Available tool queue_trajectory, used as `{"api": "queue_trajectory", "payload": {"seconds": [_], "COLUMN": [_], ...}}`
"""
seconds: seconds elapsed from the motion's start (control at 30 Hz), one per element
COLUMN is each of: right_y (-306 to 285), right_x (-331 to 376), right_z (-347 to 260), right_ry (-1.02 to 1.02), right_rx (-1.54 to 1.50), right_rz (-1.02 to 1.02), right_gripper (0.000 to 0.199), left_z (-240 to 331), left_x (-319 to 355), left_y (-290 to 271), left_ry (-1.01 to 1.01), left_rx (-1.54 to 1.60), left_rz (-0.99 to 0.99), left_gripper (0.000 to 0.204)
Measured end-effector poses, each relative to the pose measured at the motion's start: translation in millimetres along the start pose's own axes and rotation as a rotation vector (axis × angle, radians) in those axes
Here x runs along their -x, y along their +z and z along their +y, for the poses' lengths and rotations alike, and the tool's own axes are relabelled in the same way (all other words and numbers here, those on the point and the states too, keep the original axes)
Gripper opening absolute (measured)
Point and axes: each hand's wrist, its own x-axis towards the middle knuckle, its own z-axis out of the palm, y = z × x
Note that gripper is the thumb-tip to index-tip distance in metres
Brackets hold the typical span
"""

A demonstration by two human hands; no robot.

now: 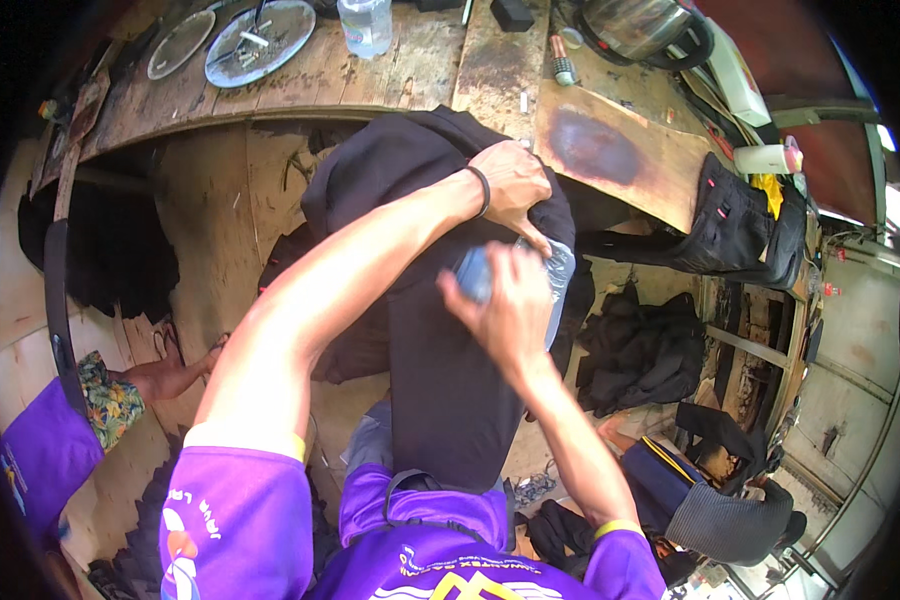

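Note:
A black cloth garment [445, 370] stretches from the wooden bench down toward my lap, over a long support whose shape it covers. My left hand [512, 185], with a dark band at the wrist, presses on the upper part of the garment. Its fingers are curled in against the cloth and its thumb points down. Just below, my right hand [510, 305] is closed around a rounded blue object [474, 275], blurred and mostly hidden by the fingers. Close beside the right hand, a shiny blue-grey strip [561, 285] shows along the garment's right edge.
The scorched bench [400, 80] carries an ash-filled plate [260, 45], a plastic cup [366, 28] and a glass pot [635, 25]. Dark trousers [735, 220] hang at its right end. Black cloth heaps [640, 345] lie below. Another person's leg [155, 380] shows at left.

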Motion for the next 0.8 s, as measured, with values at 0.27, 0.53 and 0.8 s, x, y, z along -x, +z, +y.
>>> {"api": "queue_trajectory", "payload": {"seconds": [0.27, 0.53, 0.8], "right_y": [-9.9, -30.2, -42.5], "right_x": [24.6, 18.7, 74.9], "right_z": [-85.8, -78.9, -109.6], "right_ry": [-0.005, 0.039, -0.007], "right_rx": [-0.018, -0.022, -0.266], "right_rz": [-0.084, -0.099, -0.27], "right_gripper": [0.047, 0.048, 0.048], "left_z": [9.1, 19.5, 24.5], "left_x": [2.4, 3.4, 6.7], "left_y": [-3.4, -7.8, -4.4], "left_ry": [-0.128, -0.294, -0.325], "left_rx": [0.014, 0.037, -0.025], "left_rz": [-0.028, -0.038, 0.065], "left_gripper": [0.096, 0.1, 0.098]}}
